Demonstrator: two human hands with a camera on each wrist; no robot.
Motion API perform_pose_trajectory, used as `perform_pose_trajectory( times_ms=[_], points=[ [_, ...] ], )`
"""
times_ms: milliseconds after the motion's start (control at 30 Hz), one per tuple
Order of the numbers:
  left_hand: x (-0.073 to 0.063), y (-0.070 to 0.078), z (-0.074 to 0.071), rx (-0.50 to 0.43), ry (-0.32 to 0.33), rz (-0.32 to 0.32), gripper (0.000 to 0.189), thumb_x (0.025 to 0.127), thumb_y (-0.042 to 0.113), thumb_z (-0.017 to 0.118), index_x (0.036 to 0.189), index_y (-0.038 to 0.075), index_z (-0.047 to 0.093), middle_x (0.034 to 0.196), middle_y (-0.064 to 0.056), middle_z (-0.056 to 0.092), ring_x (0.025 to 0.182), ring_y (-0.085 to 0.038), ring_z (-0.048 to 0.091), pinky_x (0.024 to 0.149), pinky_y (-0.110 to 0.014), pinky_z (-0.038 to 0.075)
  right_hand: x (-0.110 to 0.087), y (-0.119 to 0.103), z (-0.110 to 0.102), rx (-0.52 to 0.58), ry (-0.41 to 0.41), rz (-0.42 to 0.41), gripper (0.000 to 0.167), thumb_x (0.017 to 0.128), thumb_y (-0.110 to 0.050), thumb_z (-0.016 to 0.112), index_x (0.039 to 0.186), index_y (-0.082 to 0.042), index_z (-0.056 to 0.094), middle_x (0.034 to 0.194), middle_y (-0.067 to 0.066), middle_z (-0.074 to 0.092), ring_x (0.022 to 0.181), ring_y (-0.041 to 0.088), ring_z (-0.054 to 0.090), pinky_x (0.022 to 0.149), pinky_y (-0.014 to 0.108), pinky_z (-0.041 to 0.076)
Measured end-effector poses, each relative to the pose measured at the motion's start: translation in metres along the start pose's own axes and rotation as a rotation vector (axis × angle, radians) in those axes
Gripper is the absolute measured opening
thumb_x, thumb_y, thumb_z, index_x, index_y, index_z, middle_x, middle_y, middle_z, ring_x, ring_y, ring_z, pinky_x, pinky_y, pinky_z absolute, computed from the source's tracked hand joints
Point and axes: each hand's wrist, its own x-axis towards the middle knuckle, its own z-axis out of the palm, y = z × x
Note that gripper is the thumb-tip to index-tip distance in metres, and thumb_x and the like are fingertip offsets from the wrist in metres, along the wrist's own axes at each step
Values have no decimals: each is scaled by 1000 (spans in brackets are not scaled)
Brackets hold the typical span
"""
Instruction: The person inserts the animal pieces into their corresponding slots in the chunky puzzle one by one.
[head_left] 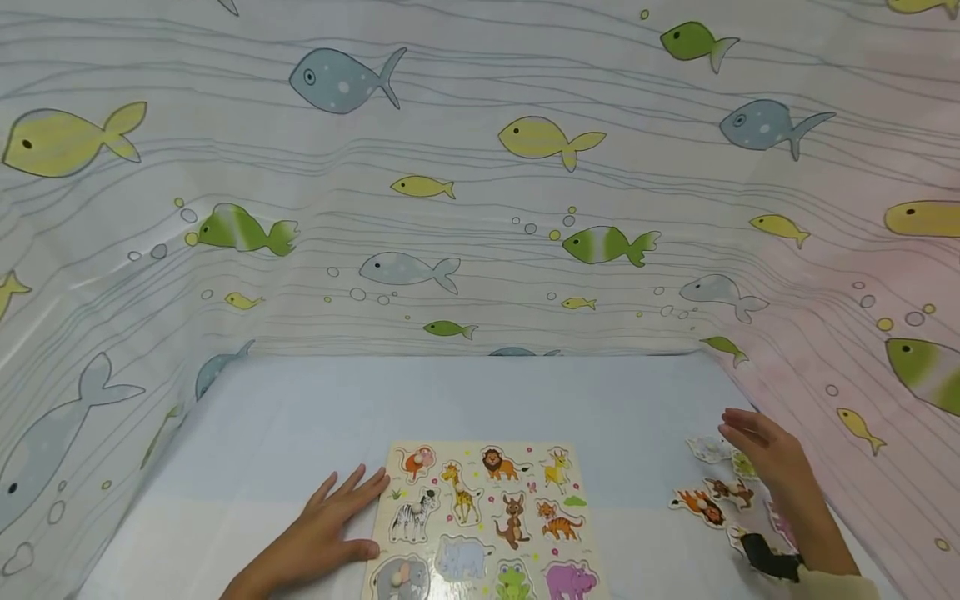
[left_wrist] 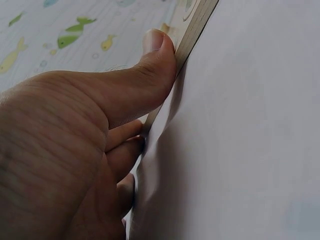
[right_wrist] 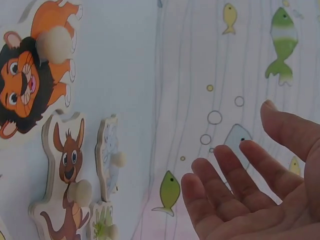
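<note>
Wooden animal board (head_left: 453,448) at a spread left hand (head_left: 322,529); right hand (head_left: 772,454) empty, fingers parted
Left thumb against the board's left edge, likely steadying it; right hand near the loose lion piece (head_left: 705,510) and kangaroo piece (head_left: 731,493); both right of the board, knobs up, presumably for easy reach.

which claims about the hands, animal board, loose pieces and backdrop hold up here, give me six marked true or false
1. The left hand touches the edge of the animal board. True.
2. The right hand grips a piece. False: it holds nothing.
3. The loose lion piece and kangaroo piece have round knobs. True.
4. The kangaroo piece lies left of the animal board. False: it lies to the right.
5. The animal board shows a giraffe. True.
6. The backdrop is plain. False: it is printed with fish.
</note>
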Motion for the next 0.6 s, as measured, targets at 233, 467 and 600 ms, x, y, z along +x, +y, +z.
perform_pose_trajectory(
  times_ms=[233,467,600],
  points=[
    [0,0,0,-11,8,-5,86,80,60,68,149,13,47,153,-9,48,145,-36,33,115,-7,-18,7,13,-2,61,-47,88,74,98,-54,55,148,-1,43,145,24,49,109,6,56,96,58,49],
    [0,1,-2,-26,-13,-19,87,80,60,68,150,13,47,154,-9,48,143,-43,34,113,-6,-19,16,30,0,24,-99,91,75,97,-53,57,147,1,43,147,27,47,115,20,59,86,33,53],
    [0,1,-2,-27,-21,-22,87,80,61,67,150,13,46,154,-10,47,144,-43,33,113,-6,-20,21,38,2,9,-105,82,70,98,-49,58,146,0,45,146,26,49,105,1,54,80,22,51]
  ],
)
